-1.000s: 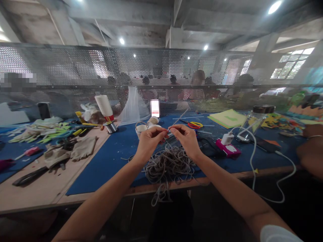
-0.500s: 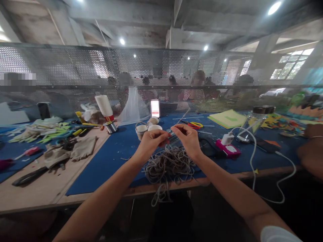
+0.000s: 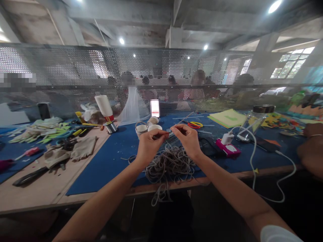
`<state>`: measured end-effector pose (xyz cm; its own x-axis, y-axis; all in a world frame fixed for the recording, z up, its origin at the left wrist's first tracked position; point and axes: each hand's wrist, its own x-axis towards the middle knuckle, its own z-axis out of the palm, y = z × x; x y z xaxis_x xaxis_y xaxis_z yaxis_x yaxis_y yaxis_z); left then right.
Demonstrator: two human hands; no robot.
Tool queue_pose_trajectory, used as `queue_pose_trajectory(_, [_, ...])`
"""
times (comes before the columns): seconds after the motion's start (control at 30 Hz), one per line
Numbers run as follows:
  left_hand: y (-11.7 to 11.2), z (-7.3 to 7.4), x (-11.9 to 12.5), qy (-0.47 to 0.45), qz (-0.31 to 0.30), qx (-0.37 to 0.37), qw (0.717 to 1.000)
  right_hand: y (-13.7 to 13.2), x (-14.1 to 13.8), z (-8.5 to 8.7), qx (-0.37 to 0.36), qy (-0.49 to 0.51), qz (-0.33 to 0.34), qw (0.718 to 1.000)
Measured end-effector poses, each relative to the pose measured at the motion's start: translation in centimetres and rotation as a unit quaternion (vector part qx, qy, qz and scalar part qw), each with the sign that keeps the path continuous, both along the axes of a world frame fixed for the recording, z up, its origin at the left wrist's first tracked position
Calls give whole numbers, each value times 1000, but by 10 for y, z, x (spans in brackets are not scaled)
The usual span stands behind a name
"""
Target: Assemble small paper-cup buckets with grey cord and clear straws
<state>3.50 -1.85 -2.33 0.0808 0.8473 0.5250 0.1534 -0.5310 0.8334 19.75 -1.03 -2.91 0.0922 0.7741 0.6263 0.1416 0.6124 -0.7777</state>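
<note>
My left hand [image 3: 152, 143] is closed in a pinch; what sits between its fingertips is too small to make out. Just to its right, my right hand [image 3: 187, 137] also pinches, and a thin strand [image 3: 187, 117] sticks up and rightward from its fingers. The fingertips of both hands are close together, above a tangled heap of grey-brown cord [image 3: 171, 163] at the table's front edge. Some loops of it hang over that edge. Beyond the left hand stand a cord-trimmed paper cup [image 3: 141, 129] and a white cup [image 3: 154, 128], with another cup [image 3: 153, 120] on its side.
Red-and-yellow-handled scissors [image 3: 195, 125], a magenta power adapter [image 3: 228, 148] with a white cable, and a glass jar [image 3: 252, 122] lie to the right. Leftward are stacked paper cups [image 3: 104, 106], gloves [image 3: 83, 148] and tools. A mesh screen [image 3: 161, 72] spans the back. A co-worker's arm [image 3: 311, 151] is at far right.
The thin strand by my right hand now leans lower and farther right. My left hand has shifted and turned slightly; my right hand stays nearly in place.
</note>
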Motion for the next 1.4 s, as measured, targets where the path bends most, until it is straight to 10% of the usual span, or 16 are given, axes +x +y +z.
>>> queue_pose_trajectory(0.3, [5,10,-11,-17,-161,-134,978,1,1,0,-6,19,3,1000])
queue_pose_trajectory(0.9, [-3,0,-3,47,30,70,996,0,1,1,-22,31,25,999])
queue_pose_trajectory(1.2, [1,11,-8,7,-105,-90,990,2,2,-1,-33,48,31,998])
queue_pose_trajectory(1.4, [2,8,-7,1,-63,-42,997,3,2,-2,-35,43,40,998])
